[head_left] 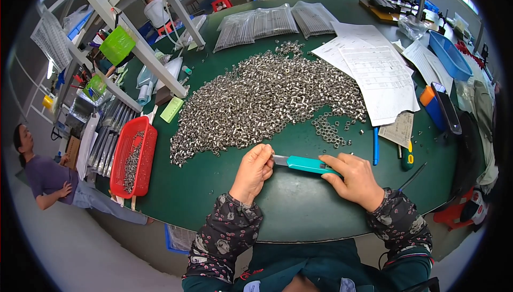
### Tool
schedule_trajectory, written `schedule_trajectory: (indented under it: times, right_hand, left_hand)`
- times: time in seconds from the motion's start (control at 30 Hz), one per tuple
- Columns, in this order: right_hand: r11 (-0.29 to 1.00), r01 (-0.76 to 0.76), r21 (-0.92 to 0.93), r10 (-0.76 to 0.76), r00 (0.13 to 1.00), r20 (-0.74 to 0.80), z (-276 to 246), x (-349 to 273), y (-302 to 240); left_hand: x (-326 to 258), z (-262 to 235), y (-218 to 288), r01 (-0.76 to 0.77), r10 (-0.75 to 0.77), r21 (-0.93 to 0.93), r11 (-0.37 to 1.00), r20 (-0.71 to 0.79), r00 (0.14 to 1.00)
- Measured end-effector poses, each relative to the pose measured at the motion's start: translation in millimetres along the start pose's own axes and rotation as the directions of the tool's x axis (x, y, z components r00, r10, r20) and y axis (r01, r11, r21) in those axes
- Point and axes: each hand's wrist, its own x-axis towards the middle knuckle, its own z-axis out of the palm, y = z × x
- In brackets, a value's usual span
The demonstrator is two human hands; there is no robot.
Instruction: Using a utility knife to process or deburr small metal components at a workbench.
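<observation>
1. Green-handled knife (307, 165) gripped in the right hand (352, 180): forefinger along the upper side of the handle, thumb below, remaining fingers curled in.
2. Long axis of the knife running roughly from 9 to 3 o'clock, tilted a little, with the blade end slightly higher; blade (280, 160) aimed at 9 o'clock, straight toward the left fingertips.
3. Left hand (251, 172) at 9 o'clock from the right, closed in a pinch on a small metal piece (272, 154), mostly hidden; cannot tell its exact shape, nor whether touched by the blade.
4. Closer to that piece by far: the left hand, with the right set back behind the handle.
5. At 12 o'clock from the left hand, a broad heap of metal rings (256, 99): short, hollow, shiny, silver-grey, tumbled at all angles.
6. Between 11 and 12 o'clock from the right hand, a thin patch of loose rings (331, 133), mostly one layer deep.
7. Near 1 o'clock from the right hand, a slim blue pen (375, 145); farther that way, flat white papers (380, 86) with wavy edges.
8. At 9 o'clock from the left hand, a red plastic basket (150, 166), slotted and oblong, holding more small metal parts.
9. Underneath, a smooth, dark green tabletop (299, 212), faintly glossy.
</observation>
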Motion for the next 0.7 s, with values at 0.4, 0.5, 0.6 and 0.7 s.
schedule_trajectory:
  times: [0.4, 0.5, 0.6, 0.7]
  right_hand:
    - [1.000, 0.029, -0.012, -0.029, 1.000, -0.008, -1.2, 0.3, 0.7]
    - [0.993, 0.081, -0.090, -0.085, 0.996, -0.040, -2.1, 0.9, -1.6]
    - [0.985, 0.114, -0.128, -0.124, 0.990, -0.071, -2.1, 1.2, -2.7]
    - [0.997, 0.067, -0.046, -0.070, 0.996, -0.055, -1.8, 0.8, 0.0]
  left_hand:
    - [-1.6, 1.4, 5.2, 0.021, -0.021, 0.077, 0.997, -0.001, 1.000]
    - [-1.8, 0.0, 5.5, 0.039, -0.040, 0.052, 0.998, 0.020, 0.999]
    - [-1.3, -2.4, 3.7, 0.050, -0.049, -0.010, 0.999, 0.058, 0.997]
    - [-1.8, -0.7, 4.7, 0.053, -0.050, -0.048, 0.997, 0.067, 0.997]
